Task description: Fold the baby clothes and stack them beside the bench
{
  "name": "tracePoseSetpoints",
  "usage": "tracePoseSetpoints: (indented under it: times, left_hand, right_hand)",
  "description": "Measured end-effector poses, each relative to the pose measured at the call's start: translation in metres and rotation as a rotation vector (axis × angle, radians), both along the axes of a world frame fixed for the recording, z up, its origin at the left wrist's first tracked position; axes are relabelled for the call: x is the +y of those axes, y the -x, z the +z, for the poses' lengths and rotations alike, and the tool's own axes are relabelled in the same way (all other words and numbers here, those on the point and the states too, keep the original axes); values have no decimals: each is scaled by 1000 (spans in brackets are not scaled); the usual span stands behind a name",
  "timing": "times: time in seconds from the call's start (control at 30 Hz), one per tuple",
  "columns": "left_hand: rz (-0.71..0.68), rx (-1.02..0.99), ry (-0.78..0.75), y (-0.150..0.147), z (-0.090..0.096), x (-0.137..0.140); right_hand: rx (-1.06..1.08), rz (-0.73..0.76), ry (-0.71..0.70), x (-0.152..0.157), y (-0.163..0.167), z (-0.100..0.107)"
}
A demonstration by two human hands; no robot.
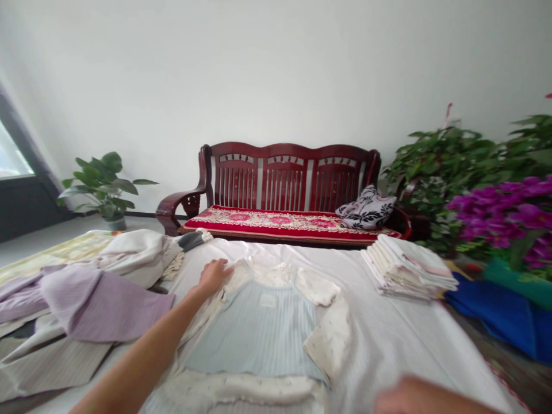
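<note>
A small garment (259,328) lies flat on the white sheet (388,333) in front of me: a pale blue ribbed front over cream floral sleeves. My left hand (214,275) reaches forward and rests, fingers down, on the garment's upper left shoulder. It grips nothing that I can see. My right hand (414,397) shows only as a blurred edge at the bottom right, above the sheet and to the right of the garment. Its fingers are out of sight.
A stack of folded white cloths (409,265) sits at the sheet's far right. Loose lilac and cream clothes (99,287) pile up on the left. Behind stand a red wooden bench (284,195) with a patterned cushion (366,210), a potted plant (101,187) and purple flowers (509,213).
</note>
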State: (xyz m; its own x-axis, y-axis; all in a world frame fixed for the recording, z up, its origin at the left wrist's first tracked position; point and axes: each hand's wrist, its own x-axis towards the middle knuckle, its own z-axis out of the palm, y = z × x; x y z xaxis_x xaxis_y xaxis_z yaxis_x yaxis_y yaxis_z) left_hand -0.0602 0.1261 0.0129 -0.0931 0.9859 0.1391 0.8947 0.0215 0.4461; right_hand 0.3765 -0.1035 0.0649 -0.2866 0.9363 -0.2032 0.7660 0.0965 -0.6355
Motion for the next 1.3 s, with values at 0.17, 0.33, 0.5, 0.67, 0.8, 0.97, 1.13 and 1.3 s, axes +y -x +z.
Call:
tracePoseSetpoints:
  times: [0.17,0.33,0.5,0.67,0.8,0.97,1.13,1.3]
  left_hand:
    - [-43,-92,-70,-12,4,-1]
    - [-123,-220,-240,-16,28,-13]
    - [-308,-486,-412,-21,61,-29]
    - [-288,-632,-463,-10,92,-49]
    - [-231,-763,-507,5,128,-76]
    - [-130,-861,-549,17,186,-132]
    - [-45,-871,-660,31,248,-181]
    - [-128,-715,-541,41,267,-151]
  right_hand:
    - [-86,-171,-283,140,22,8]
    - [-337,-263,-323,202,44,-14]
    - [-253,-297,-357,202,50,-29]
    - [-12,-329,-512,187,41,-10]
    - [440,-306,-629,152,39,39]
    - [642,-242,-528,82,44,118]
    - [889,-278,-388,29,44,187]
    - [843,-249,-408,44,43,202]
